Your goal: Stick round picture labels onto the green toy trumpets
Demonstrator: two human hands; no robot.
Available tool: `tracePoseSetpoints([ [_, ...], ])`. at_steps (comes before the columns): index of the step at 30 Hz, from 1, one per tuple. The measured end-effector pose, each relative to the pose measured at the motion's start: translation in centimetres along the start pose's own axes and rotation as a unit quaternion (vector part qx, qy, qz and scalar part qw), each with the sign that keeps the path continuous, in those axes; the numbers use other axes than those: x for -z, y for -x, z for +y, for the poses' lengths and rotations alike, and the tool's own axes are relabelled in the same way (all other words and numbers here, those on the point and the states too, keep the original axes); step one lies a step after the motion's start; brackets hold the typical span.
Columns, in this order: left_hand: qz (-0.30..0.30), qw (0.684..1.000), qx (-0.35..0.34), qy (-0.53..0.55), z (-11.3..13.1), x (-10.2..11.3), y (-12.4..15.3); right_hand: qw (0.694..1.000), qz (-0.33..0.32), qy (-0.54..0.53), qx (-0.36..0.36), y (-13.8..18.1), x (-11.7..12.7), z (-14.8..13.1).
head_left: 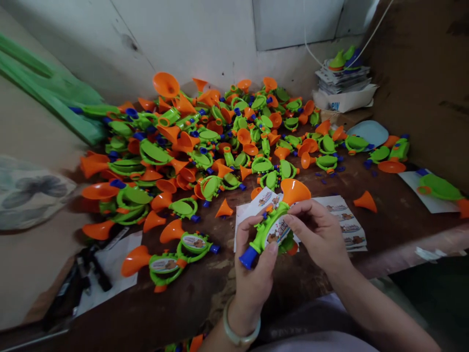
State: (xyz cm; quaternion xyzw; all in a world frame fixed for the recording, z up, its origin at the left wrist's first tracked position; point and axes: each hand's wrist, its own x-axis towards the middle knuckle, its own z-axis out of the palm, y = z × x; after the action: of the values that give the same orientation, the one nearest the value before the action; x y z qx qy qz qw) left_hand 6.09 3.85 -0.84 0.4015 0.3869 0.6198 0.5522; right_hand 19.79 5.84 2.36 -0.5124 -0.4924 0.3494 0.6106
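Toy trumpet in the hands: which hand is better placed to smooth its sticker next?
Probably the right hand: its fingertips are at the sticker's upper end, near the orange horn. The left hand grips the toy trumpet near its blue end, so it seems better placed for steadying.

The left hand (258,271) and right hand (322,234) hide parts of the toy (259,239) and the sheets (348,225) behind it. The label (273,234) has print too small to read. Picture edges crop the green bag (69,93), the rightmost toy (441,189) and the lowest toys (197,343).
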Motion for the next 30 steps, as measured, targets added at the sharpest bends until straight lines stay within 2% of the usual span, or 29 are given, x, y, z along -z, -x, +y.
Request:
tracePoseSetpoints([
  [3,-0.002,1.0,-0.007,-0.003,0.1,0.2,0.1,1.0,-0.003,0.024,0.02,0.1,0.0,0.1],
  [6,-0.003,1.0,-0.02,-0.01,0.1,0.4,0.1,0.994,-0.009,0.081,0.074,0.1,0.1,0.3],
  [9,-0.005,0.999,-0.029,-0.023,0.0,0.6,0.2,0.971,-0.006,0.177,0.161,0.3,0.3,0.4],
  [12,0.003,0.998,-0.043,-0.036,-0.1,0.8,0.6,0.939,0.056,0.253,0.226,0.5,0.2,0.7],
  [15,-0.006,0.993,-0.083,-0.081,0.1,1.4,1.0,0.923,0.038,0.284,0.257,0.1,0.4,1.6],
  [17,-0.014,0.98,-0.142,-0.14,0.8,2.4,0.9,0.915,0.018,0.306,0.262,-0.8,1.0,2.9],
  [19,-0.004,0.941,-0.236,-0.243,1.8,4.3,0.4,0.908,0.023,0.35,0.231,-2.2,2.1,4.5],
  [20,0.008,0.906,-0.285,-0.312,2.3,5.6,0.1,0.905,-0.008,0.381,0.191,-2.9,2.6,5.2],
  [22,0.035,0.806,-0.354,-0.472,2.9,8.9,-0.5,0.881,-0.105,0.452,0.095,-4.0,3.4,6.3],
  [23,0.041,0.758,-0.358,-0.543,3.0,10.6,-0.8,0.859,-0.154,0.486,0.049,-4.3,3.5,6.7],
  [24,0.037,0.719,-0.344,-0.603,3.0,12.4,-0.9,0.836,-0.193,0.514,0.012,-4.5,3.5,6.9],
  [26,0.026,0.673,-0.258,-0.693,2.5,15.6,-1.0,0.802,-0.236,0.548,-0.033,-4.5,3.0,7.2],
  [28,-0.006,0.639,-0.15,-0.754,1.9,17.8,-0.9,0.789,-0.253,0.558,-0.053,-4.3,2.4,7.4],
  [30,-0.044,0.618,-0.076,-0.781,1.5,18.8,-0.6,0.784,-0.261,0.56,-0.063,-4.1,1.9,7.7],
])
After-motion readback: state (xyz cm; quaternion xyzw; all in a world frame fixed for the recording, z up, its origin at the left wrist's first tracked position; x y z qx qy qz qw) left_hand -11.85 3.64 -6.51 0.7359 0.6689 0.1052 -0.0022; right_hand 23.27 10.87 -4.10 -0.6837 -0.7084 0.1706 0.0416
